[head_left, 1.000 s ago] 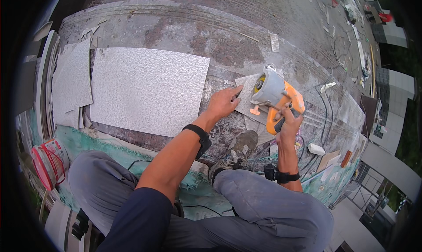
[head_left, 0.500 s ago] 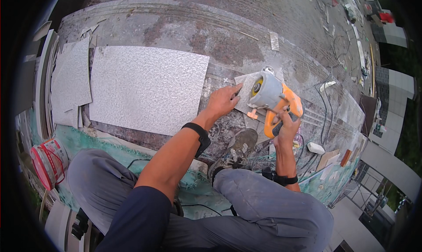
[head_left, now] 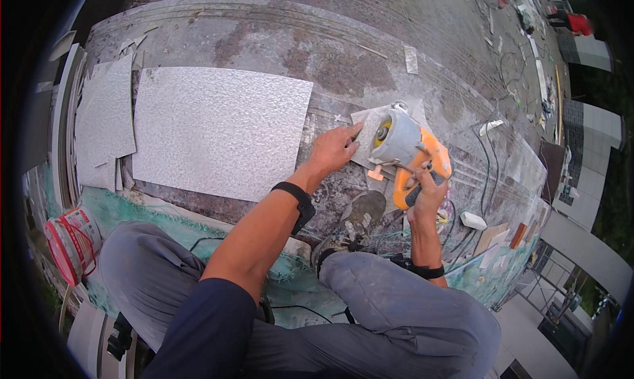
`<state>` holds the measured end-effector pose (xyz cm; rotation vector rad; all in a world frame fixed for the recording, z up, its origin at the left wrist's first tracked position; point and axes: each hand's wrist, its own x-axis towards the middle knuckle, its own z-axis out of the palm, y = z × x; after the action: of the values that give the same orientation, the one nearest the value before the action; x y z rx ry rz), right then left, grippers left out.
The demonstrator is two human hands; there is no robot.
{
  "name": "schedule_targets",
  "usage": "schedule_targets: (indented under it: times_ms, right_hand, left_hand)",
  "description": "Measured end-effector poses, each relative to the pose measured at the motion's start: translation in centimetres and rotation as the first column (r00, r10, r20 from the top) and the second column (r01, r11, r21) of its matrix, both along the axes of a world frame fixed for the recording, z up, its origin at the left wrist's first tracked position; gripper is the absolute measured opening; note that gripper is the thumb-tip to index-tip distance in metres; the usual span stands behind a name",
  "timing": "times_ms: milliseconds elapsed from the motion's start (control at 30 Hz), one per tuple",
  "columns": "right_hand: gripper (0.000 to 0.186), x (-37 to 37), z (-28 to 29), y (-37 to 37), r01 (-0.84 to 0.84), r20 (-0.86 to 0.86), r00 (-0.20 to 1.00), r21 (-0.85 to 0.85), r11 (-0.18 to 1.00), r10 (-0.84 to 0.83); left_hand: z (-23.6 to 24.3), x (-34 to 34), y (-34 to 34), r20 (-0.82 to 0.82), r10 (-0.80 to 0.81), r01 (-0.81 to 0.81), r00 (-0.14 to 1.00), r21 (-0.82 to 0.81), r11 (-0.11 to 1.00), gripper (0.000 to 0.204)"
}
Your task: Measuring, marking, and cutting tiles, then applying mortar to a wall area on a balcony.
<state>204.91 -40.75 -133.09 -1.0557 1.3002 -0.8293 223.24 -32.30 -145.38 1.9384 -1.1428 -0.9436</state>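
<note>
My right hand is closed round the handle of an orange and grey hand-held power cutter, with a yellow disc at its left side. The cutter rests over a small speckled tile piece. My left hand has its bent fingers on that piece's left edge, beside the disc; what lies under the fingertips is partly hidden. A large light speckled tile lies to the left, beside overlapping broken pieces. My shoe is just below the cutter.
A stained stone slab carries offcuts and cables. A white bucket with red rim stands at left on green netting, beside stacked boards. Litter lies on the upper right ground, near a red object.
The cutter and my right hand have shifted slightly leftward over the small piece. My left hand stays at that piece's edge. The whole view has drifted a little.
</note>
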Motion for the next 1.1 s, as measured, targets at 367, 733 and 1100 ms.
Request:
schedule_targets:
  times_ms: [367,733,1100]
  right_hand:
    - [0.017,-0.4,0.4,1.0,-0.023,-0.003,1.0,0.02,1.0,0.023]
    - [0.021,-1.0,0.4,2.3,-0.02,0.001,1.0,0.047,0.999,0.02]
    - [0.022,-1.5,0.2,3.5,-0.011,0.002,1.0,0.073,0.997,0.011]
  left_hand:
    - [-0.5,-0.3,0.0,0.003,0.023,-0.022,1.0,-0.014,1.0,0.05]
    - [-0.5,-0.2,0.3,-0.009,0.024,-0.024,1.0,-0.028,0.999,0.049]
    - [-0.3,-0.1,0.6,-0.016,0.015,-0.015,1.0,-0.021,1.0,0.05]
